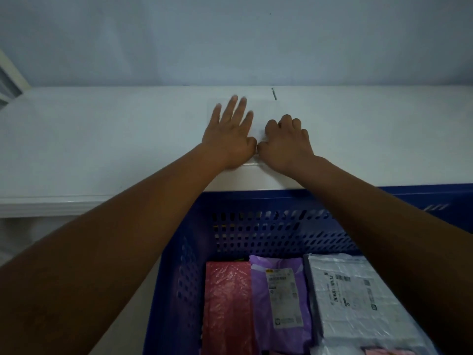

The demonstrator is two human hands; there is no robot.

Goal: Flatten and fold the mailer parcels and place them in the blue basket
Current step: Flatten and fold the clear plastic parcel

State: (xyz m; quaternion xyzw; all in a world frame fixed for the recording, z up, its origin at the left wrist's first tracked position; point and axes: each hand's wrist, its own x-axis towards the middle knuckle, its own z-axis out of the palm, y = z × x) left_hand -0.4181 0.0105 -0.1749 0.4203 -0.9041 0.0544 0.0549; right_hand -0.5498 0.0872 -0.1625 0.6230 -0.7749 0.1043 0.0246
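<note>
Two hands work side by side on a white mailer [258, 111] that lies flat on the white bench [102, 139], just beyond the far rim of the blue basket [256, 201]. The mailer is nearly the same colour as the bench, so only its faint edges show. The left hand [230, 134] lies palm down on it with its fingers straight and spread. The right hand [286, 142] sits just beside it, thumbs almost meeting, with its fingers curled and knuckles raised. Whether it pinches the mailer or only presses on it cannot be told.

Three parcels lie side by side in the basket: a red mailer [227, 303] on the left, a purple mailer [258, 290] in the middle and a grey mailer [358, 311] on the right. The purple one carries a white shipping label [282, 295] with a small yellow mark at its top, a barcode and a greenish logo near its bottom. The grey one bears barcodes and dark print [337, 285]. None of the writing on either is sharp enough to read.

A small grey strip [274, 94] lies on the bench past the right hand, near the pale wall [230, 42].
</note>
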